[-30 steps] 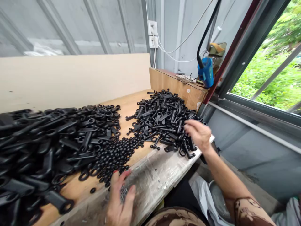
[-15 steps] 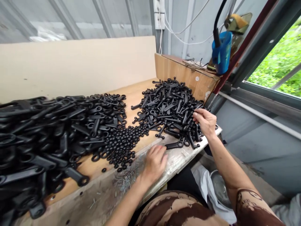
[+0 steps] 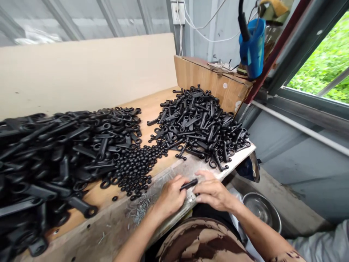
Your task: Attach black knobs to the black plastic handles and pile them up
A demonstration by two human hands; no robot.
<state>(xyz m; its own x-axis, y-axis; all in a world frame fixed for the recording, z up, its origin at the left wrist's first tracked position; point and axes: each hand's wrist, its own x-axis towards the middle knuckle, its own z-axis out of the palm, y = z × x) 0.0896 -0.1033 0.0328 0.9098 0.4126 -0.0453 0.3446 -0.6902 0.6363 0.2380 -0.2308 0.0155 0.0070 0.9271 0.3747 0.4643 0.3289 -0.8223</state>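
My left hand [image 3: 173,193] is closed on one end of a black plastic lever arm [image 3: 189,184] at the bench's front edge. Close on its right, my right hand [image 3: 214,191] has its fingertips at the other end of that arm. A small black piece [image 3: 196,194] shows between its thumb and index finger; its kind is too small to tell. Behind both hands rises a heap of black arms with ball-shaped ends [image 3: 196,120]. Small black rings [image 3: 136,163] lie spread to the left of the hands, and thin metal pins [image 3: 141,207] lie beside my left forearm.
A bigger heap of black ring-ended levers [image 3: 68,145] covers the left of the bench [image 3: 89,243]. A cardboard box side [image 3: 201,72] and a pale board [image 3: 89,69] bound the back. A blue holder [image 3: 253,47] hangs at right; a metal bowl [image 3: 261,211] stands below the bench.
My right hand has come from the right-hand heap down to my left hand, bringing a small black piece. The left hand has raised the lever arm off the bench. The view has shifted slightly.
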